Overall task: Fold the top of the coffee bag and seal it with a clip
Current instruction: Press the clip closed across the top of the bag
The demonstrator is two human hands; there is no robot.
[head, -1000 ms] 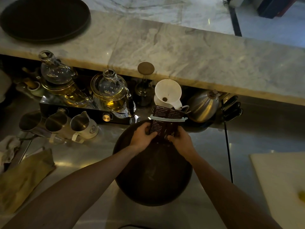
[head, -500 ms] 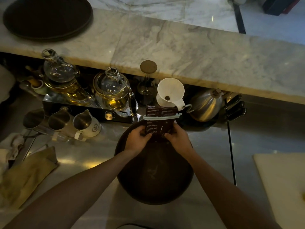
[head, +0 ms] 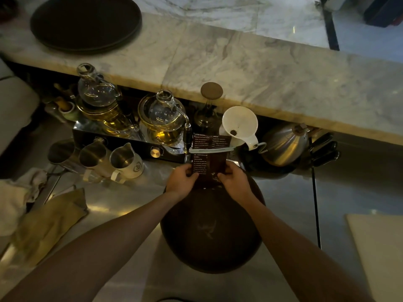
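Round dark tray (head: pixel 209 247) near counter's front edge. Above tray's far rim, left hand (head: pixel 182 184) and right hand (head: pixel 236 183) grip glossy brown coffee bag (head: pixel 208 165) upright, fingers pinching sides. Pale slim clip (head: pixel 210 149) clamped across folded top. White ceramic dripper (head: pixel 239 125) behind.

1. this looks like a café bar: a marble counter (head: pixel 250 68) above a steel worktop (head: pixel 283 192).
2. steel milk pitchers (head: pixel 122 159), glass teapots (head: pixel 162 118), a white dripper (head: pixel 239 125) and a kettle (head: pixel 283 144) stand there.

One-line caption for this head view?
Both hands hold a coffee bag, clip across it, above a dark tray.
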